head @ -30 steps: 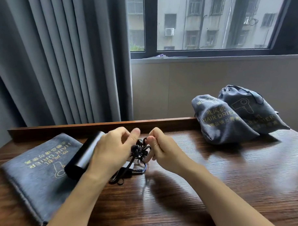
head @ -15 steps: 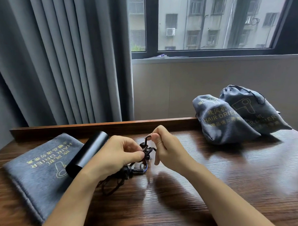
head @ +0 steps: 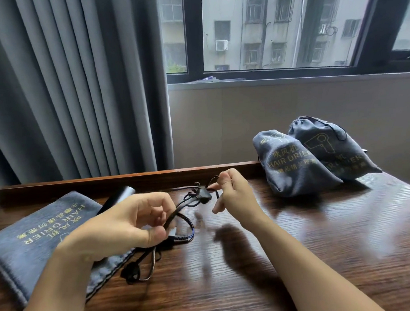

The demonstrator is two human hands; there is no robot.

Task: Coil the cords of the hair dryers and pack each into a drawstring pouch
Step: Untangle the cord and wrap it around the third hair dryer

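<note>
The black cord (head: 181, 208) is up off the table (head: 289, 239), w/ its long line running from 7 o'clock up to 1 o'clock btwn both hands. The left hand (head: 125, 224) pinches the low end. The right hand (head: 235, 196) pinches the top end by the plug (head: 203, 195). The hair dryer (head: 116, 198) lies at 10 o'clock from the left hand, on the flat pouch (head: 33, 237). Two full pouches (head: 315, 159) sit far off at 2 o'clock.

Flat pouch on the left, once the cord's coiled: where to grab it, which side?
Probably the near right edge of the flat pouch, where its drawstring end lies below the left hand. Come from the right, fingers pinching one layer. It lies flat and limp on the table, the dryer rests on its far part, so a top grab finds no bulk.
</note>
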